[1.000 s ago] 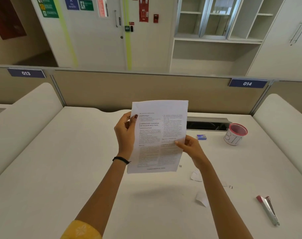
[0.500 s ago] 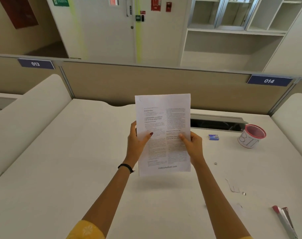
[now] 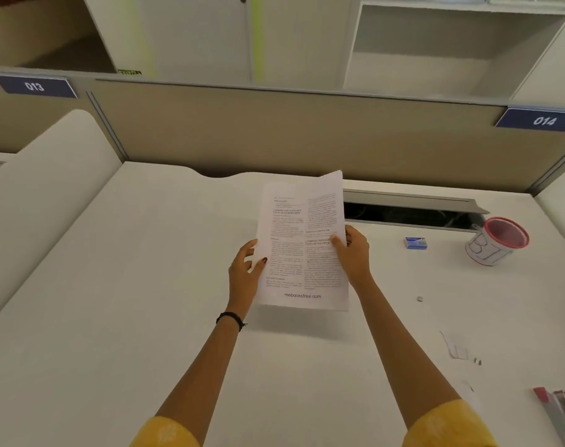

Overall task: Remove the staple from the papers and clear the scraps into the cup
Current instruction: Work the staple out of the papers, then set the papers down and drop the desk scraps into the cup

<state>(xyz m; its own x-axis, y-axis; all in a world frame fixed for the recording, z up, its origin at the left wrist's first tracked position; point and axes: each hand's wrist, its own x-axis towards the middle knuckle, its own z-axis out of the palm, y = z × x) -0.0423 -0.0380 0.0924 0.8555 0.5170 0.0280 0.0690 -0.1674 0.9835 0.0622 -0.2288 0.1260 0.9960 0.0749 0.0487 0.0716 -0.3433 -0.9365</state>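
Printed white papers hang low above the white desk, tilted away from me. My left hand pinches their left edge with the thumb on the front. My right hand grips the right edge, thumb across the text. A red-rimmed white cup marked in pen stands at the far right. Torn paper scraps lie on the desk right of my right arm, with a small metal bit beside them and another further back. No staple shows on the papers.
A red-tipped metal stapler lies at the bottom right corner. A small blue staple box sits left of the cup. An open cable slot runs along the desk's back, in front of a beige partition.
The papers have come down toward the desk and tilted back. My left hand slid lower on the left edge. The view has tipped downward and shifted left.
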